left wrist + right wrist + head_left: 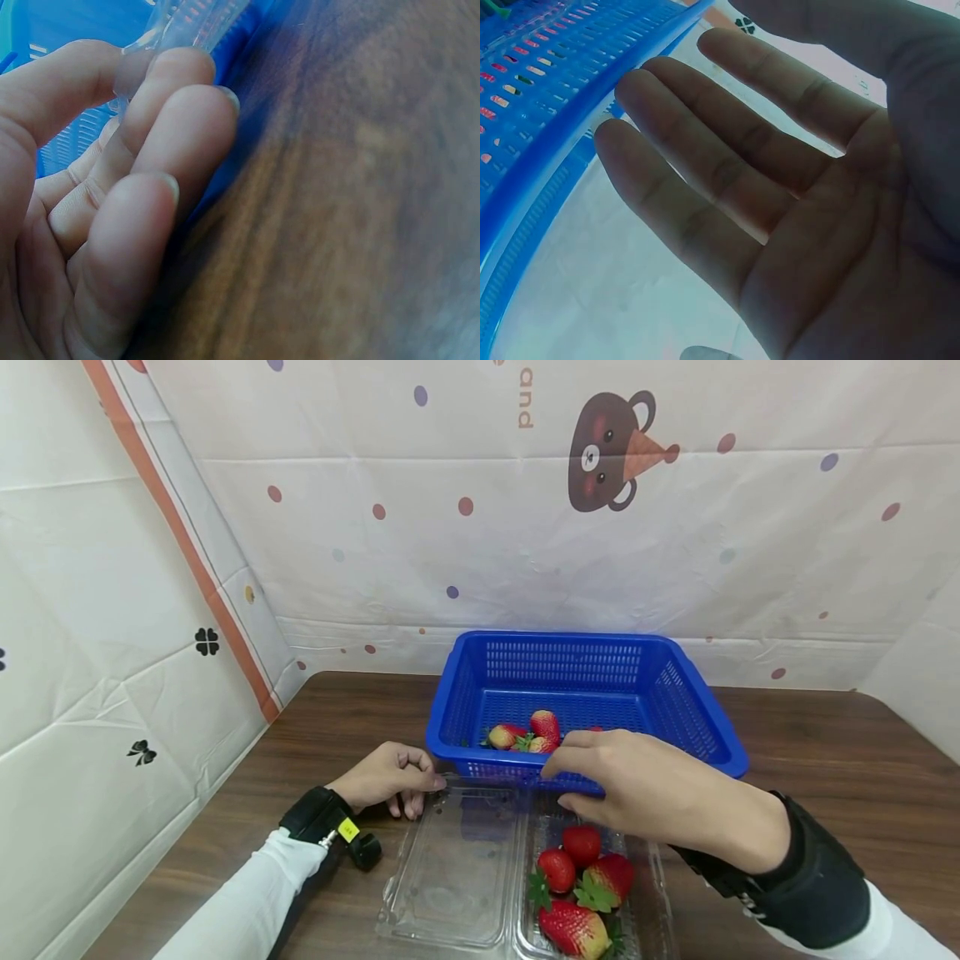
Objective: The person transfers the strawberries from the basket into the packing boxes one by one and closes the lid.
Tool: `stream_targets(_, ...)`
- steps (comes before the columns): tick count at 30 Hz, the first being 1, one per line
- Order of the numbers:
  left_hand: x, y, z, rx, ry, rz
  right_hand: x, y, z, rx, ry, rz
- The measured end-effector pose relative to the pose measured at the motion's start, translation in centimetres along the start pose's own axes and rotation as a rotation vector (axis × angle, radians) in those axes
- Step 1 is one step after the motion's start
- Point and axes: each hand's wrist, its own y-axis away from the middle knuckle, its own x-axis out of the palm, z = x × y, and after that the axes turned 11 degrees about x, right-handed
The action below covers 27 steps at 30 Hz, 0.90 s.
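L hand, in from the L edge of the desk, had its thumb and index finger pinched on the far L corner of the clear plastic box; its other fingers were loosely curled. Box lay open, lid half L, tray half R, w/ four strawberries in the tray. Blue basket stood behind it, near the desk's back edge, w/ more strawberries toward its front L corner. R hand was over the basket's front rim, fingers nearly straight, slightly spread, thumb apart, nothing held; couldn't tell if fingertips touched the rim.
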Motion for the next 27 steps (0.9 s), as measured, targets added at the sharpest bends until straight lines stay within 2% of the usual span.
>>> stream_targets(17, -0.1, 0.2, -0.2, -0.025, -0.012, -0.011, 0.1, -0.8, -1.5, 0.033, -0.005, -0.073)
stream_targets(27, 0.0, 0.2, -0.2, -0.028, -0.012, -0.023, 0.4, -1.5, -2.7, 0.093, -0.003, -0.092)
